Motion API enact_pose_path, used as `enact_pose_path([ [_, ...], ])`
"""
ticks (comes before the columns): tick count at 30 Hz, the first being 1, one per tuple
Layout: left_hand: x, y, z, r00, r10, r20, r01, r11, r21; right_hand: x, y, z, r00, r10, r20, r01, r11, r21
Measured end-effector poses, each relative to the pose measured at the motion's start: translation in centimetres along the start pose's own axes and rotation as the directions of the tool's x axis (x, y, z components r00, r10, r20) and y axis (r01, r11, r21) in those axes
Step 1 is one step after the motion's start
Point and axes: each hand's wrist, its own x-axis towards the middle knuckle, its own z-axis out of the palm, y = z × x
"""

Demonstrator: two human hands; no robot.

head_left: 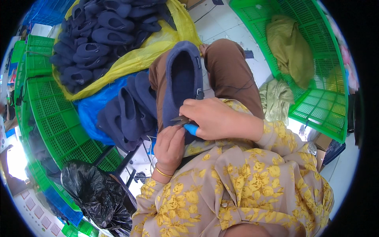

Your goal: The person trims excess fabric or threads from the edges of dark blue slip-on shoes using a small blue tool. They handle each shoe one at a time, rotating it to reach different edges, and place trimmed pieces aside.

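Observation:
A dark blue felt slipper (171, 93) lies across my lap, its opening facing up and a small buckle strap (199, 94) on its right side. My left hand (169, 147) is closed, pinching the slipper's near end. Small metal thread snips (181, 119) sit in my closed right hand (215, 118), blades pointing left just above the left fingertips. Blue tape wraps one finger of that right hand. Whether the blades touch the slipper or a thread is too small to tell.
Many similar slippers (112, 35) fill a yellow sack (154, 53) at the far left. More slippers (128, 112) rest on blue plastic (89, 118) by my left knee. Green crates (51, 114) stand left; another crate (321, 106) at right holds olive cloth (290, 51). A black bag (92, 189) is near left.

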Motion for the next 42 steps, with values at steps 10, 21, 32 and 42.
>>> enact_pose_path([
  [10, 0.7, -0.1, 0.0, 0.999, -0.048, 0.018, 0.050, 0.997, -0.067, -1.4, -0.7, 2.1, 0.915, -0.196, -0.353, 0.176, 0.980, -0.090],
  [21, 2.2, 0.1, -0.7, 0.989, 0.001, 0.147, 0.001, 1.000, -0.015, -2.2, -0.7, -0.6, 0.897, 0.355, -0.264, -0.085, 0.725, 0.684],
  [32, 1.9, -0.6, -1.4, 0.964, 0.135, 0.230, -0.144, 0.989, 0.022, -3.1, -0.1, -0.2, 0.958, 0.258, -0.123, -0.188, 0.892, 0.411],
  [42, 1.8, -0.5, -0.9, 0.976, 0.120, 0.184, -0.126, 0.992, 0.019, -2.2, 0.4, 0.1, 0.977, 0.185, -0.110, -0.165, 0.972, 0.169],
])
